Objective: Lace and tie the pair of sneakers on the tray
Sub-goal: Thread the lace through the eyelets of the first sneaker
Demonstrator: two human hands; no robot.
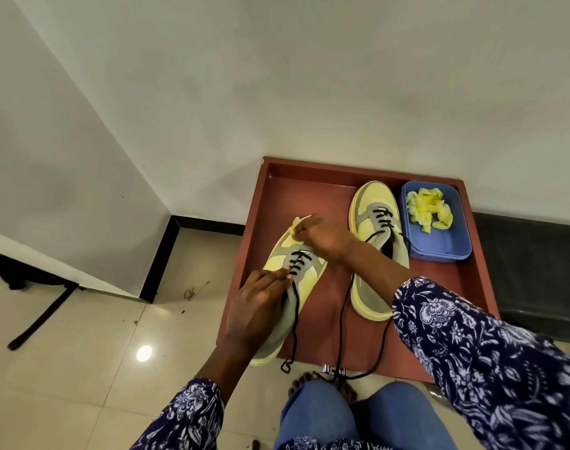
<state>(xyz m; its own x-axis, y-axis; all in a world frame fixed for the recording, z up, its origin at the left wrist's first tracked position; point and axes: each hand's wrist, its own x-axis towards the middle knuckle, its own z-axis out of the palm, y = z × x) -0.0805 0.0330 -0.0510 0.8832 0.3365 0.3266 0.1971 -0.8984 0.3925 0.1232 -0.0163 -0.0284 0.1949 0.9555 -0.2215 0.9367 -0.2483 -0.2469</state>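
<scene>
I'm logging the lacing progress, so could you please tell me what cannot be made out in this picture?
- Head view: toe of the near sneaker, covered by the right hand.
- Its upper eyelets, behind the left hand.
- Heel side of the far sneaker, behind the patterned sleeve.
- Yellow material in the blue tub: unidentifiable.

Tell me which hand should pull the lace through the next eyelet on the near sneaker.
Probably the left hand: it already pinches the black lace at the near sneaker's eyelets. The right hand is further up, at its toe.
</scene>
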